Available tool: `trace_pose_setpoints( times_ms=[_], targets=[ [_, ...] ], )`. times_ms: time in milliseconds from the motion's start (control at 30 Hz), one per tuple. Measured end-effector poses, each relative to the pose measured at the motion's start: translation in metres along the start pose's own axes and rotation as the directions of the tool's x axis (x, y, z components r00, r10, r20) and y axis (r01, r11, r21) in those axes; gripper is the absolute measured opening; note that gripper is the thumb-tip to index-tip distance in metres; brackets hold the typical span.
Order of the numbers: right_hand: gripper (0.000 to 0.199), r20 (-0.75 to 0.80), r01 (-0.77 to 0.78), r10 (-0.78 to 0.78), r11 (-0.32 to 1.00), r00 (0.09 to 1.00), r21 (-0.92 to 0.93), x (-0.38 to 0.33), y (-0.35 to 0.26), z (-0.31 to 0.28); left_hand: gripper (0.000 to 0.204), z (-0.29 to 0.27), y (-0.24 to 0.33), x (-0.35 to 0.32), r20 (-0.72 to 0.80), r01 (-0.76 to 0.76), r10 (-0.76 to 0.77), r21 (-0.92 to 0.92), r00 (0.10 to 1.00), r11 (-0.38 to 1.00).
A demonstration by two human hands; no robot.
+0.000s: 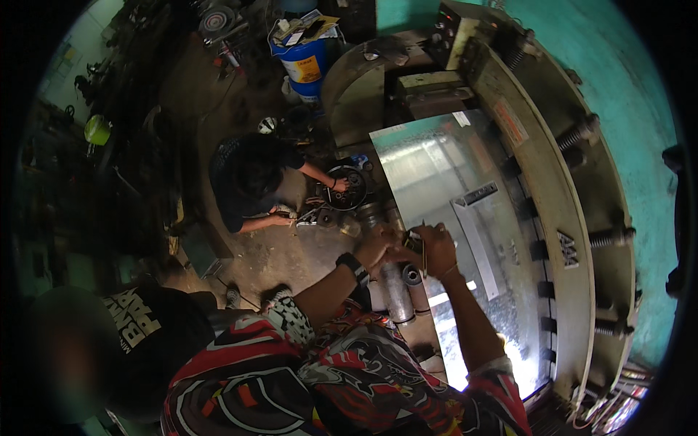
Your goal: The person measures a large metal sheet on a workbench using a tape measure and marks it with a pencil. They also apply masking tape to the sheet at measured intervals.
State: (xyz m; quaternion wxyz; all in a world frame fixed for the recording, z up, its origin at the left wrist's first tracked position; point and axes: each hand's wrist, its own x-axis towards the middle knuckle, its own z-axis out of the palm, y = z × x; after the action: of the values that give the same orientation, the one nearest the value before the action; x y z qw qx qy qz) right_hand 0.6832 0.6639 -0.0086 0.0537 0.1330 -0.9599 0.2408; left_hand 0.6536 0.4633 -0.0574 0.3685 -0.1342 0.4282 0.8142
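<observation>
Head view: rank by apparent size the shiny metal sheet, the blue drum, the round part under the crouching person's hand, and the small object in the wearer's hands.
1. shiny metal sheet
2. blue drum
3. round part, though the farther drum may only look comparable
4. small object, clearly smallest, between left hand and right hand

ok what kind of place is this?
Most likely a metal workshop. A big sheet-metal machine has a shiny metal sheet lying on it, a blue drum stands on the cluttered floor, and a person crouches over a round metal part. Both hands hold a small object over the sheet.
</observation>
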Motion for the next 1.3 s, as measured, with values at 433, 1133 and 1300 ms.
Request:
trace_pose_setpoints(
  times_ms=[433, 1133, 1300],
  targets=[
    [0.031, 0.301, 0.044, 0.105, 0.892, 0.948, -0.45, 0.296, 0.214, -0.03, 0.019, -0.161, 0.103, 0.279, -0.378, -0.196, 0.126, -0.153, 0.917, 0.968],
    [0.041, 0.315, -0.053, 0.335, 0.754, 0.888, -0.655, 0.359, 0.239, 0.003, 0.023, -0.065, 0.119, 0.261, -0.625, -0.13, 0.198, 0.153, 0.755, 0.98],
    [0.038, 0.305, -0.095, 0.403, 0.722, 0.863, -0.685, 0.361, 0.24, 0.007, 0.024, -0.068, 0.117, 0.259, -0.576, -0.167, 0.193, 0.099, 0.794, 0.981]
  ],
)
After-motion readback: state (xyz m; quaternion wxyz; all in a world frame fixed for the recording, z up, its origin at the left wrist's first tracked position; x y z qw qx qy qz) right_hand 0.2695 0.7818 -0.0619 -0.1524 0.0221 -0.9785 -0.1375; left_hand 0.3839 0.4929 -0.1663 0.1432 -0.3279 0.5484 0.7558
